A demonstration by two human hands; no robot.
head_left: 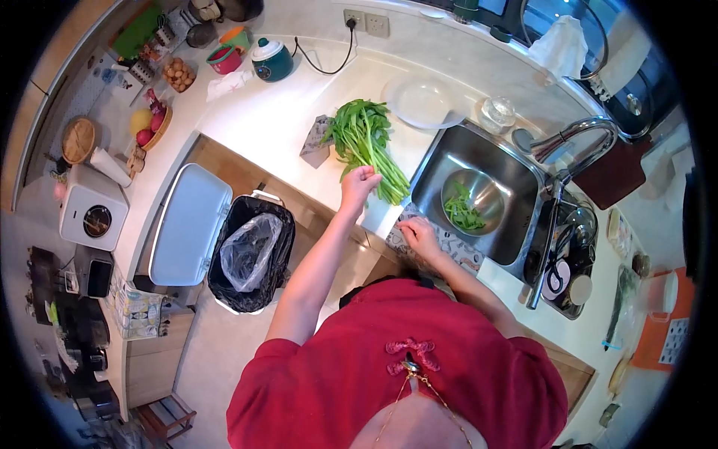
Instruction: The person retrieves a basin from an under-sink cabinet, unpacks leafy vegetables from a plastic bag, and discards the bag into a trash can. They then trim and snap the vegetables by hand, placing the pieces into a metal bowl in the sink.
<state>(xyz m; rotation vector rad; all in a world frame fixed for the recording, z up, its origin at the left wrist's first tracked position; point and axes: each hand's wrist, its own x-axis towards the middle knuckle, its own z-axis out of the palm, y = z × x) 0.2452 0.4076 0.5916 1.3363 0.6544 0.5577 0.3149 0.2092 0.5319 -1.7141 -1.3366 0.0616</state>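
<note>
A bunch of leafy greens with long stems (366, 138) lies on the counter, partly over a patterned grey sheet (315, 142). My left hand (360, 183) is closed at the left side of the stems, fingers curled; what it pinches is too small to tell. Lower right, my right hand (419, 235) is over a patterned cloth (449, 241) at the counter's front edge, its fingers drawn together around something too small to make out. In the sink (521, 168) stands a steel bowl (490, 196) with cut green pieces (464, 209) inside.
An open bin (251, 251) with a black liner stands below the counter, its lid (188, 224) raised at left. A translucent plate (422, 101) and a glass jar (497, 112) sit behind the sink. The faucet (591, 135) arches at right, beside a dish rack (572, 254).
</note>
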